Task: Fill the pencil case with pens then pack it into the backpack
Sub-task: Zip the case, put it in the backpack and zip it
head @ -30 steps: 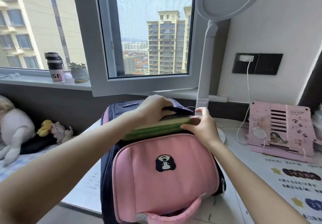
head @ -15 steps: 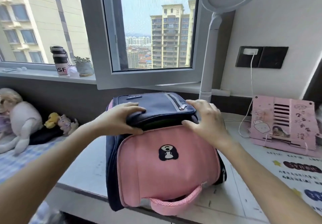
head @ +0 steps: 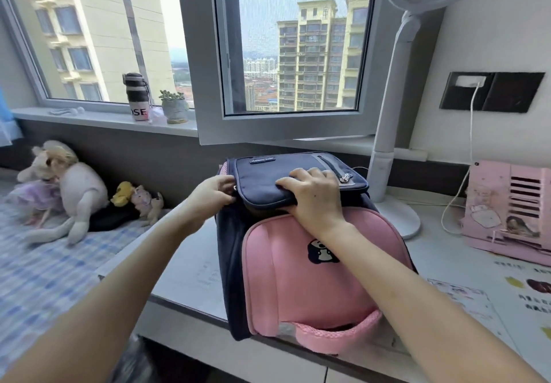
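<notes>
The pink and navy backpack stands upright near the front edge of the desk. Its navy top flap is folded down over the opening. My right hand grips the flap's front edge, fingers curled on top and thumb under it. My left hand is at the flap's left corner, its fingertips pinching a small metal zipper pull. The pencil case is hidden from view.
A white lamp with a round base stands just behind the bag on the right. A pink book stand and a charging cable sit further right. Plush toys lie on the bed at left; a bottle is on the sill.
The green case went down into the bag and the flap was closed over it. My left hand has since slid to the flap's left corner; my right hand moved onto its front edge.
</notes>
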The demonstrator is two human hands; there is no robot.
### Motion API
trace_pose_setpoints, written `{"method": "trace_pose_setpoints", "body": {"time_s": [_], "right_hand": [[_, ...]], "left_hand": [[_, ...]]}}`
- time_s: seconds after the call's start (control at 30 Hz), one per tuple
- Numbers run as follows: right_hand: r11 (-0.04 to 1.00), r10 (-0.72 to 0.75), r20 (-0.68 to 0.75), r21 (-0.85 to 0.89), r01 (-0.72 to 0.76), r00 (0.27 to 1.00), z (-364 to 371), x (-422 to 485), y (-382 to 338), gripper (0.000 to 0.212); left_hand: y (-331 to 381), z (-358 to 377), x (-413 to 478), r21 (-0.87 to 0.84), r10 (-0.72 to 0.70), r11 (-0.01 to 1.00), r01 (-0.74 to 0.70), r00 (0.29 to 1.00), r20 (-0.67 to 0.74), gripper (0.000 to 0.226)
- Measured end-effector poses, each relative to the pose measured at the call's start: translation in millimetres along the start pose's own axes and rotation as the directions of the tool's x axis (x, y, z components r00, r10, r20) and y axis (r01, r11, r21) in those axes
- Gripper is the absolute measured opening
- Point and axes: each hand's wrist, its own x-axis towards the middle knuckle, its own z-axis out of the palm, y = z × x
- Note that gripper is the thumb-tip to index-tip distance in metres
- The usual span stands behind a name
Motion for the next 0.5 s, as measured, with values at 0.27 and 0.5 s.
{"method": "trace_pose_setpoints", "body": {"time_s": [0.27, 0.5], "right_hand": [[0.985, 0.121, -0.023, 0.123, -0.117, 0.992, -2.0, -6.5, -8.1, 0.037], [0.960, -0.027, 0.067, 0.279, 0.007, 0.997, -16.6, -26.2, -13.6, 0.052]], "left_hand": [[-5.9, -4.7, 12.1, 0.475, 0.183, 0.876, -0.083, 0.969, -0.168, 0.024], [0.9, -6.9, 19.0, 0.681, 0.315, 0.709, -0.182, 0.946, -0.075, 0.015]]}}
